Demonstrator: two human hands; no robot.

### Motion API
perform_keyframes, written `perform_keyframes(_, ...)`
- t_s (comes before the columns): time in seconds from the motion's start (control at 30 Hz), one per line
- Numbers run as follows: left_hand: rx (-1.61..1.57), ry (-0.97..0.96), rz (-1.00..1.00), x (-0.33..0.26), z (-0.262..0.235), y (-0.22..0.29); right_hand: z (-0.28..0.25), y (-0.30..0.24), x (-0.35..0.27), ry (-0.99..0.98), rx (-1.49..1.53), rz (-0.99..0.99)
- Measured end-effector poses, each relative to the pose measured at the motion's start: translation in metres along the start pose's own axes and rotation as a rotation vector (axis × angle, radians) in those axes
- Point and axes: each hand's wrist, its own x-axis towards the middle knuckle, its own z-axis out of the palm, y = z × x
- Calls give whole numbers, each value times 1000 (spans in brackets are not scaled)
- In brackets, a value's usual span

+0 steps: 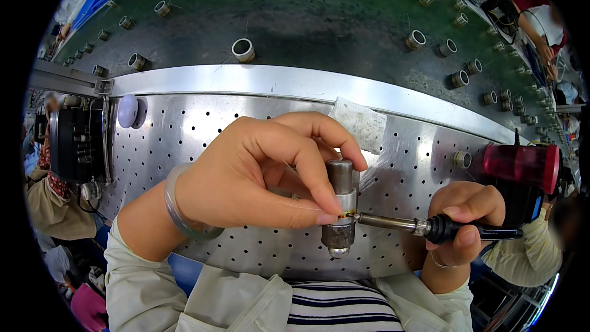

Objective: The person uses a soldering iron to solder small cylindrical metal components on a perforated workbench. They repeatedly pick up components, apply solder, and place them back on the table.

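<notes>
A steel spindle [340,177] stands upright before me, with a silver ring-shaped coil [347,201] around its middle and a dark collar below. My left hand [264,169] is closed, thumb and forefinger pinched against the coil's lower edge, where a copper-coloured band shows. A hair-thin wire runs by these fingers; its end is hidden between them. In my right hand [470,215] is a soldering iron [393,224], gripped by its black handle. Pointing left, its tip meets the coil's edge right beside my left fingertips.
Beneath lies a perforated metal plate [203,129] with a stained white cloth [359,124], a lilac round object [128,110] and a loose coil [462,160]. A red cylinder [522,165] stands right. Past a metal rail [276,80], a green belt [319,21] carries several coils. Other people sit around.
</notes>
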Motion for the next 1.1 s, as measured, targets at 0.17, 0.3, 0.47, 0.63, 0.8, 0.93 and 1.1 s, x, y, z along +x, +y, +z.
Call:
perform_keyframes(0.17,-19,-3,3,0,0,-1,-2,0,1,-32,-58,-53)
perform_keyframes(0.3,-17,0,5,0,-1,-1,-4,2,0,-35,-78,-80)
perform_keyframes(0.47,-14,-1,1,-1,-1,-2,-6,3,1,-59,-82,-81)
perform_keyframes(0.63,-2,-2,-6,-1,-1,-1,-7,4,2,-87,-65,-79)
perform_keyframes(0.8,-51,-76,-35,1,-8,0,-9,5,3,-93,-56,-68)
perform_keyframes(0.93,-164,-21,-195,5,-2,8,-9,5,3,-85,-74,-66)
perform_keyframes(1.1,-201,14,-179,6,4,10,-8,6,4,-106,-72,-93)
